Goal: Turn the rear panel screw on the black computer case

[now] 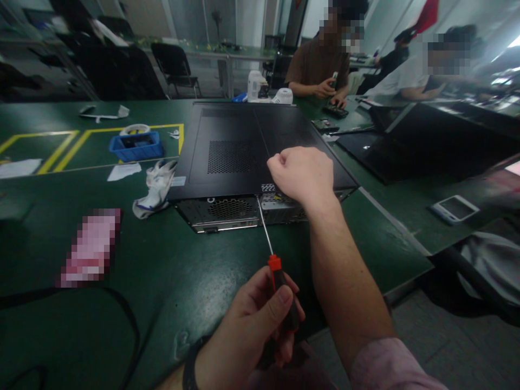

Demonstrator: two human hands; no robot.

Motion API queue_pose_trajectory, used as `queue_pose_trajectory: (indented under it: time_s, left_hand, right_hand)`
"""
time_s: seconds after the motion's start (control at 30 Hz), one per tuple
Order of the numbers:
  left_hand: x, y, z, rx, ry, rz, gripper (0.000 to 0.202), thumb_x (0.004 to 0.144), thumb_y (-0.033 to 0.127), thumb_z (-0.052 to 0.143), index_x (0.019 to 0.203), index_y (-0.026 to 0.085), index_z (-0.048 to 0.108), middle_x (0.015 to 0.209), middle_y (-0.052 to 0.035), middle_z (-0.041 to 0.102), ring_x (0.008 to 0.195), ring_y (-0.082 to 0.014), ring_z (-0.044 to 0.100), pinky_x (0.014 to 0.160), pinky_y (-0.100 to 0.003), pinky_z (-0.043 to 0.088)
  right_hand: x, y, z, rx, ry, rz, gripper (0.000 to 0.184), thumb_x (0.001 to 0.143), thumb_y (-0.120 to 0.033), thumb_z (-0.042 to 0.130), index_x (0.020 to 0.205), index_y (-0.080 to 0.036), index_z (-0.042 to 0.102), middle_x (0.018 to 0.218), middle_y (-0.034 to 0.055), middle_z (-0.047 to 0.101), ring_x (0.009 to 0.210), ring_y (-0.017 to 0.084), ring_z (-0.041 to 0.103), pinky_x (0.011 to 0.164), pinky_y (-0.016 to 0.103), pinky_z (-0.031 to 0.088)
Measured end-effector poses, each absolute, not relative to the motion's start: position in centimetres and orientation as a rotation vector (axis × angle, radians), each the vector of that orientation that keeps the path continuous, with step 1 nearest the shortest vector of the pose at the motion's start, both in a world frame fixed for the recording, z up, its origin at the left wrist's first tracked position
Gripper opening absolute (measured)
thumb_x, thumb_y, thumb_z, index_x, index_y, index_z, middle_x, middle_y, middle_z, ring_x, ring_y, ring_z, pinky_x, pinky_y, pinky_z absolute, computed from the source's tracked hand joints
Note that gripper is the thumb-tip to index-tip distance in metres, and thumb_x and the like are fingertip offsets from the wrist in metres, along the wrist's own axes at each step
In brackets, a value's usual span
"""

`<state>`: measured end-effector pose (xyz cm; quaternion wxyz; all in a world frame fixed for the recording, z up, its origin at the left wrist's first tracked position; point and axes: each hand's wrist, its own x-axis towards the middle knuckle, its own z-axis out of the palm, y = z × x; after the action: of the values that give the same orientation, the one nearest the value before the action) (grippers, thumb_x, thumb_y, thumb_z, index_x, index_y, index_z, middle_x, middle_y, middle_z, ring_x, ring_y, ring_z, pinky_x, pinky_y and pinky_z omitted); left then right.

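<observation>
A black desktop computer case lies flat on the green table, its vented rear side facing me. My left hand is wrapped round the handle of a red and black screwdriver. The thin shaft points up and away from me, its tip meeting the rear edge of the case near the middle. On top of the case, towards the right, rests my right hand, curled into a fist. Its inner side is hidden, so whatever it may hold cannot be seen.
Left of the case lie a crumpled work glove, a blue bin and a pink pixelated item. A dark flat panel and a phone-like device lie to the right. Co-workers sit across the table.
</observation>
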<state>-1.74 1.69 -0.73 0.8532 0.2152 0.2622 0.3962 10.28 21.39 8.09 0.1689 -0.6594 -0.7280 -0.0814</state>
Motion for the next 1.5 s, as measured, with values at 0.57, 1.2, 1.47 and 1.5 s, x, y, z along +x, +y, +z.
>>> queue_pose_trajectory:
  time_s: [0.57, 1.2, 1.47, 1.5]
  left_hand:
    - [-1.8, 1.8, -0.2, 0.449, 0.531, 0.825, 0.040, 0.088, 0.049, 0.083, 0.102, 0.016, 0.064, 0.088, -0.0007, 0.071, 0.050, -0.0035, 0.060, 0.048, -0.016, 0.045]
    - [-1.7, 1.7, 0.2, 0.533, 0.698, 0.821, 0.055, 0.081, 0.064, 0.083, 0.089, 0.019, 0.052, 0.070, 0.0077, 0.056, 0.041, 0.0006, 0.043, 0.041, -0.014, 0.029]
    - [-2.0, 1.9, 0.0, 0.400, 0.630, 0.824, 0.042, 0.086, 0.055, 0.078, 0.092, 0.015, 0.065, 0.074, 0.0005, 0.063, 0.045, -0.0046, 0.051, 0.043, -0.018, 0.034]
    - [-2.0, 1.9, -0.1, 0.392, 0.610, 0.824, 0.040, 0.087, 0.052, 0.077, 0.093, 0.015, 0.066, 0.076, -0.0008, 0.065, 0.047, -0.0052, 0.053, 0.044, -0.018, 0.036]
  right_hand:
    - [10.2, 21.4, 8.2, -1.891, -2.075, -0.235, 0.044, 0.096, -0.040, 0.044, 0.092, -0.019, 0.083, 0.090, 0.0154, 0.080, 0.084, 0.030, 0.072, 0.076, 0.039, 0.047]
    - [10.3, 21.4, 8.0, -1.883, -2.084, -0.237, 0.046, 0.097, -0.040, 0.043, 0.094, -0.019, 0.083, 0.092, 0.0157, 0.080, 0.085, 0.030, 0.072, 0.077, 0.039, 0.048]
    - [10.2, 21.4, 8.0, -1.891, -2.073, -0.243, 0.046, 0.096, -0.041, 0.043, 0.095, -0.019, 0.084, 0.093, 0.0153, 0.080, 0.085, 0.029, 0.071, 0.078, 0.040, 0.048]
    - [10.2, 21.4, 8.0, -1.890, -2.072, -0.246, 0.046, 0.097, -0.040, 0.043, 0.095, -0.019, 0.084, 0.092, 0.0154, 0.080, 0.085, 0.030, 0.071, 0.078, 0.040, 0.048]
